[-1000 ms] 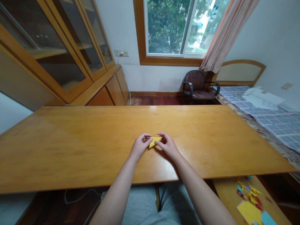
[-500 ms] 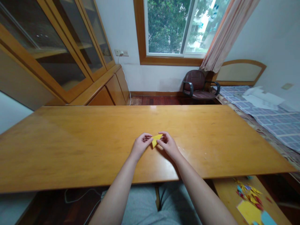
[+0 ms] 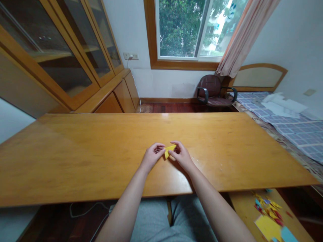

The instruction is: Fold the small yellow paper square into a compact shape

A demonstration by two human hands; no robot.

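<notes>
A small folded piece of yellow paper (image 3: 167, 152), pointed at its upper right and lower ends, is held just above the wooden table. My left hand (image 3: 153, 153) pinches its left edge between thumb and curled fingers. On the other side, my right hand (image 3: 181, 154) grips the paper, with the thumb on the near face and the fingers partly hidden behind it. Both forearms reach in over the table's near edge.
The wide wooden table (image 3: 88, 151) spans the view. Below its right front edge, a lower surface bears several colourful paper scraps (image 3: 270, 210) and a yellow sheet (image 3: 267, 228). Beyond stand a chair (image 3: 212, 89), a bed (image 3: 290, 117) and a glass-fronted cabinet (image 3: 101, 84).
The yellow paper has shifted very slightly to the right between my fingers. Both hands keep almost the same place and grip.
</notes>
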